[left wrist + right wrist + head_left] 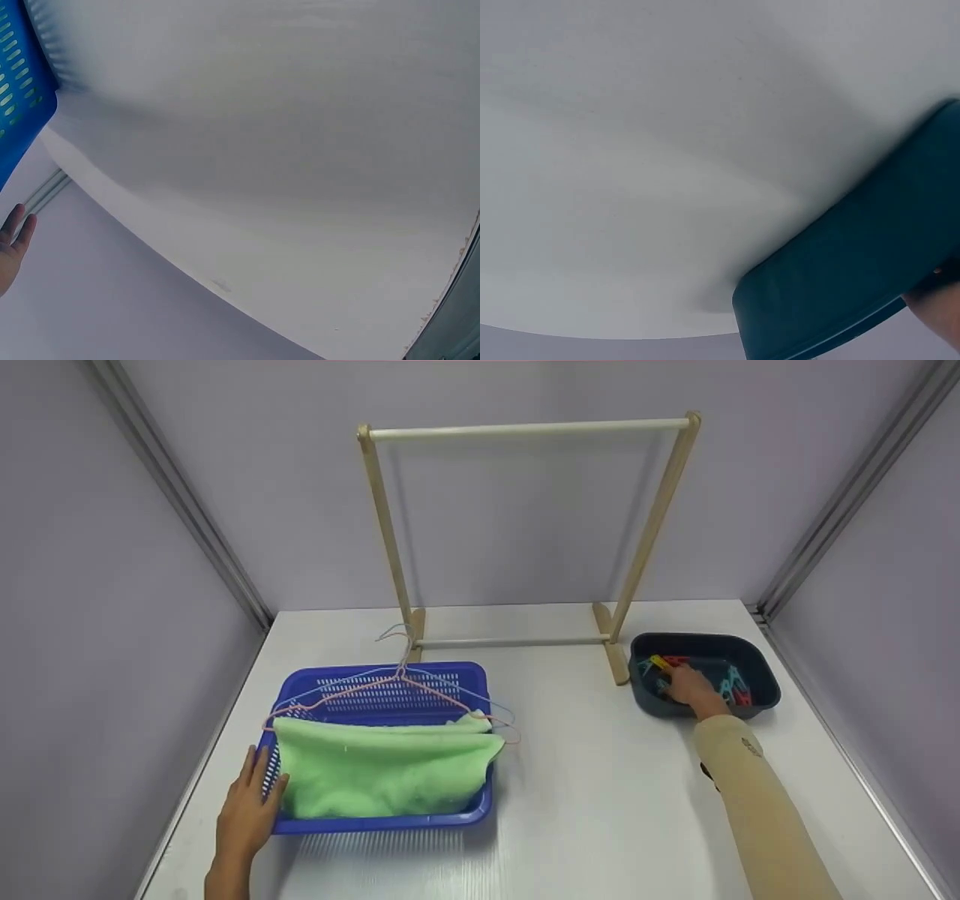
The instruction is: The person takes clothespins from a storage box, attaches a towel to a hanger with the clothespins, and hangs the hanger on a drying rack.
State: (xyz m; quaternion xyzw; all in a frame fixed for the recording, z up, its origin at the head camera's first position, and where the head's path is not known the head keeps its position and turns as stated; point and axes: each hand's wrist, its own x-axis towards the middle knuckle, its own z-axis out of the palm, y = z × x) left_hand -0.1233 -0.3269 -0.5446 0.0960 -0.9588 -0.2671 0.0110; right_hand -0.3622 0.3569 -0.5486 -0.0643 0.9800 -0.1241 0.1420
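My left hand (pixel 246 808) rests with extended fingers against the left side of a blue plastic laundry basket (pixel 382 826). A folded light green towel (pixel 386 776) lies in the basket. On top are a pink hanger (pixel 337 695) and a light blue hanger (pixel 457 690), hooks toward the back. My right hand (pixel 691 690) reaches down into a dark basin (pixel 766 697) of clothespins. Its fingers are at a yellow clothespin (pixel 660 662); whether they pinch it is unclear. Red clothespins (pixel 675 660) and teal clothespins (pixel 729 681) lie around them. The right fingertips are hidden in the right wrist view.
A wooden drying rack (pixel 651 529) with a white top bar (pixel 529 429) stands at the back of the white table (pixel 577 780). Pale panels enclose the table at the back, left and right. The basin sits just right of the rack's right foot (pixel 616 664).
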